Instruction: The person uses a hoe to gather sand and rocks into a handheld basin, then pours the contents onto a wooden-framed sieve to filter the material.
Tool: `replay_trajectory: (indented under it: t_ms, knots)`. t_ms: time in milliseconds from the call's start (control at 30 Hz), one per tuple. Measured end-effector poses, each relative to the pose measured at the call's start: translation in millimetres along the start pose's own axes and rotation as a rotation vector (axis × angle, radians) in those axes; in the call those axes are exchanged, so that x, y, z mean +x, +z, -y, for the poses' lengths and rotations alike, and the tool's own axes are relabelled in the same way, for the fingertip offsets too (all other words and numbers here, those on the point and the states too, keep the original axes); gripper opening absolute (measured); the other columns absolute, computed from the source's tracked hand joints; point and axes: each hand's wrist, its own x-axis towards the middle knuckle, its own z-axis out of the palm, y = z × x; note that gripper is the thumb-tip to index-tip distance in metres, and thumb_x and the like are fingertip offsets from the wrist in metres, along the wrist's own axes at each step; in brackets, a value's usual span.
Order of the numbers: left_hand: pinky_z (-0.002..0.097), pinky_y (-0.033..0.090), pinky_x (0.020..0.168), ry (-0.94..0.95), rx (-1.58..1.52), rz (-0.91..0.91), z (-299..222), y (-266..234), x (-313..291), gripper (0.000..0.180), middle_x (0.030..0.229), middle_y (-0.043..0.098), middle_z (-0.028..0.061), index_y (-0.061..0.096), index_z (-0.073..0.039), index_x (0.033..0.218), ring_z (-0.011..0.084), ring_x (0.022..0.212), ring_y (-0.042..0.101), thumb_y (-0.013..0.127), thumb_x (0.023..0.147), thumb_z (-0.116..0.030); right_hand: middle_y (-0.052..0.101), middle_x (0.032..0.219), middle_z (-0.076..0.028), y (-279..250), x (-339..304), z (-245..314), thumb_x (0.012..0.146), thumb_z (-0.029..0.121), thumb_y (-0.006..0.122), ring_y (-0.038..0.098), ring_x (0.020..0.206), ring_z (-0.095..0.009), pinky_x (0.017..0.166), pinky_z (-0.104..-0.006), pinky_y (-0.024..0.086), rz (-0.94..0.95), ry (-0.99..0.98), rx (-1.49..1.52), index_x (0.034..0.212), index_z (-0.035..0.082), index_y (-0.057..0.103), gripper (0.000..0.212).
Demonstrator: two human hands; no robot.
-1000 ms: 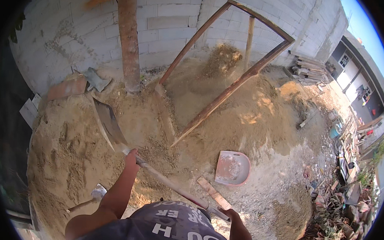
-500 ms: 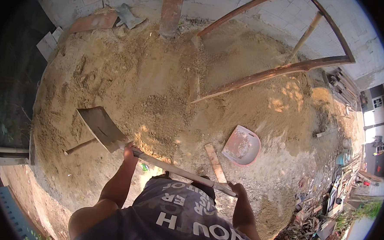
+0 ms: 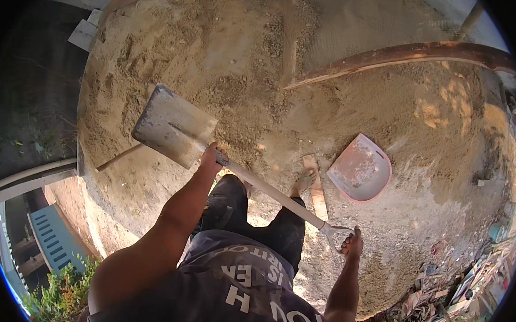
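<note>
A shovel (image 3: 175,127) with a broad, dirt-smeared metal blade slants across in front of my body, blade at the upper left and grip at the lower right. My left hand (image 3: 214,154) is wrapped round the shaft just below the blade. At the other end, my right hand (image 3: 353,243) closes on the D-shaped handle. The blade carries no visible heap and appears raised above the sandy soil (image 3: 215,89). Partly behind it, a wooden stick (image 3: 119,157) lies on the ground. Right of the shaft lie a wooden board (image 3: 315,187) and a pinkish scoop-shaped container (image 3: 360,169).
A wood-framed mesh screen (image 3: 403,54) stands at the far right over the sand. Scrap and dry leaves (image 3: 431,298) pile up at the lower right. A blue slatted panel (image 3: 55,238) and a leafy bush (image 3: 64,291) are at the lower left.
The shovel blade has turned to show its broad face and shifted up and right in view. My right hand has moved right and now grips the handle's end. The view has tilted downward.
</note>
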Motion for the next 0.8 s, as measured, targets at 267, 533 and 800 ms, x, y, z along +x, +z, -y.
replay_trajectory:
  t_ms: [267,533,800]
  knots:
    - [0.039,0.048,0.061,-0.493,-0.022,0.029,356,137,176,0.016,0.066,0.05,0.0019,0.051,-0.012,0.077,0.0203,0.058,0.051,0.064,0.084,-0.018,0.033,0.049,0.003,-121,137,56,0.091,0.053,0.056,0.032,0.035,-0.01,0.03,-0.0264,0.023,-0.624,-0.305,-0.084,0.066,0.014,0.041,0.048]
    - [0.0412,0.05,0.065,-0.737,-0.13,0.098,563,265,271,0.016,0.071,0.051,0.0048,0.05,-0.011,0.076,0.0211,0.065,0.054,0.061,0.083,-0.019,0.03,0.055,0.007,-172,199,195,0.089,0.058,0.056,0.023,0.04,-0.005,0.036,-0.0237,0.023,-0.993,-0.42,-0.284,0.063,0.017,0.046,0.05]
    - [0.0385,0.046,0.062,-0.52,-0.384,0.265,370,285,440,0.016,0.068,0.045,0.0038,0.042,-0.009,0.079,0.0197,0.061,0.048,0.049,0.092,-0.014,0.038,0.065,0.002,-28,361,313,0.09,0.019,0.056,0.04,0.049,-0.01,0.046,-0.026,0.038,-0.658,-0.68,-0.667,0.143,0.017,0.035,0.057]
